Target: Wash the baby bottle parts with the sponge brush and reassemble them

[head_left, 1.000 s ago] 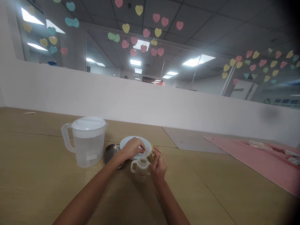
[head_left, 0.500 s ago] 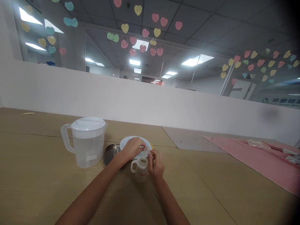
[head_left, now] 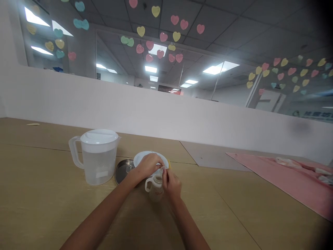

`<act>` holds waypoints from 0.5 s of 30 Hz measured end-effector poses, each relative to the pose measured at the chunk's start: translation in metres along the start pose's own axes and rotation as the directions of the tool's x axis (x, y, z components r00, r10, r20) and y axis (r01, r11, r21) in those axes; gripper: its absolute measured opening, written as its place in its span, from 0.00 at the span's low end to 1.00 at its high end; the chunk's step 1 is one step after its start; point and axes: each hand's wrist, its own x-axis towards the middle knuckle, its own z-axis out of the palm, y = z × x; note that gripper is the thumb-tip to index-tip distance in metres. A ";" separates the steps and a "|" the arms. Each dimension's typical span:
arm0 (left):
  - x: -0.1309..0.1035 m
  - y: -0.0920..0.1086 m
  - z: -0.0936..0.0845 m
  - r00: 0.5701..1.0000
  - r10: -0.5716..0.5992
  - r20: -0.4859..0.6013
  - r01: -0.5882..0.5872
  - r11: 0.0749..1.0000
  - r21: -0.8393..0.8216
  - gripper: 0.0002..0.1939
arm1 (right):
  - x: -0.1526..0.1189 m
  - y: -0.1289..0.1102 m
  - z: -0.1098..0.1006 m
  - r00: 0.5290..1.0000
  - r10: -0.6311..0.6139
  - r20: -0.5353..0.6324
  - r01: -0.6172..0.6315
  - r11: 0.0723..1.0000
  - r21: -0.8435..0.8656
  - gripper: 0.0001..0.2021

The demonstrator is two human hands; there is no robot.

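My left hand (head_left: 149, 165) and my right hand (head_left: 172, 184) meet above a small translucent bottle (head_left: 155, 192). Between their fingertips is a small clear round piece (head_left: 162, 170), mostly covered, and the fingers of both hands are pinched on it. The bottle stands upright with its mouth uncovered, a white handle on its left and red lettering on its front. Behind my left hand lies a white plate (head_left: 141, 157). A round metal tray (head_left: 120, 173) sits left of the bottle, with a small clear item (head_left: 129, 168) on it, partly hidden by my forearm.
A lidded clear pitcher (head_left: 100, 163) of liquid stands on the left of the wooden table (head_left: 221, 215). Something yellow (head_left: 169, 163) shows beside the plate. On the right lie a grey sheet (head_left: 208, 154) and a pink cloth (head_left: 270, 177). A white wall (head_left: 156, 114) closes the back.
My right hand has come up and in over the clear piece, its fingers now covering more of it. The left hand has barely moved. The view has shifted slightly.
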 end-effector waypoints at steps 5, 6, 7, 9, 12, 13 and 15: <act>0.000 0.000 0.001 1.000 0.008 -0.002 -0.008 0.998 0.056 0.09 | -0.001 0.002 0.001 1.000 0.020 -0.010 -0.020 1.000 -0.005 0.16; 0.001 -0.001 0.002 1.000 -0.002 -0.003 0.002 0.997 0.083 0.09 | -0.002 0.002 0.002 1.000 0.021 -0.008 -0.021 1.000 0.005 0.16; 0.001 -0.003 0.004 1.000 -0.018 -0.005 0.018 0.993 0.115 0.09 | -0.002 0.002 0.002 1.000 0.020 -0.006 -0.020 1.000 0.017 0.16; 0.002 -0.008 0.007 0.998 -0.057 -0.019 0.059 0.983 0.174 0.08 | -0.004 0.002 0.003 1.000 0.012 -0.003 -0.012 0.999 0.040 0.15; 0.003 -0.014 0.010 0.995 -0.084 -0.059 0.095 0.970 0.222 0.09 | -0.006 0.002 0.004 1.000 0.008 -0.009 -0.007 0.998 0.061 0.15; 0.003 -0.016 0.011 0.994 -0.088 -0.068 0.101 0.968 0.229 0.09 | -0.006 0.002 0.004 1.000 0.009 -0.011 -0.008 0.998 0.062 0.15; 0.003 -0.017 0.011 0.993 -0.096 -0.070 0.109 0.969 0.223 0.09 | -0.005 0.002 0.003 1.000 0.001 -0.012 0.000 0.998 0.062 0.15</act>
